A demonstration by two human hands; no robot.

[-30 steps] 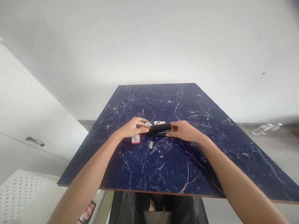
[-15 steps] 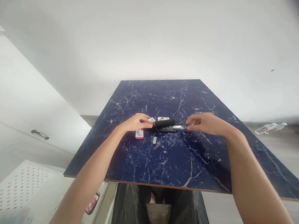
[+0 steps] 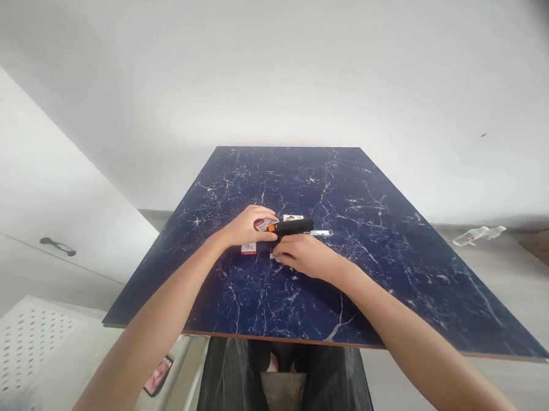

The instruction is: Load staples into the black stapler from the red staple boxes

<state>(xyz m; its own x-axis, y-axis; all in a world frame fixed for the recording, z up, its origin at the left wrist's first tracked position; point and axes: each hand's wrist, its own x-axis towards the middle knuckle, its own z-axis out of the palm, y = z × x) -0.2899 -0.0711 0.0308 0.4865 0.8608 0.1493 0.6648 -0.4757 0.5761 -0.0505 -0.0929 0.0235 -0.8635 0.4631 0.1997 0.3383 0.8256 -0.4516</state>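
Observation:
A black stapler [image 3: 294, 226] with an orange mark lies across the table, its metal staple rail [image 3: 322, 233] sticking out to the right. My left hand [image 3: 248, 226] holds the stapler's left end between thumb and fingers. My right hand [image 3: 304, 253] is in front of the stapler, fingertips closed on a small grey strip of staples [image 3: 272, 256], mostly hidden under them. Beside my left hand lies a red and white box [image 3: 248, 249]. Another red and white packet [image 3: 260, 225] shows partly behind the left fingers. Behind the stapler is a small white box [image 3: 292, 217].
The dark blue marbled table [image 3: 291, 174] stands against a white wall. At left are a white cabinet with a black handle [image 3: 58, 246], a perforated white surface [image 3: 28, 341] and a phone [image 3: 157, 376]. A clear plastic bottle [image 3: 478, 235] lies beyond the right edge.
My right hand has moved left from beside the staple rail's end to the strip of staples before the stapler. My left hand stays at the stapler's left end. The view has shifted slightly.

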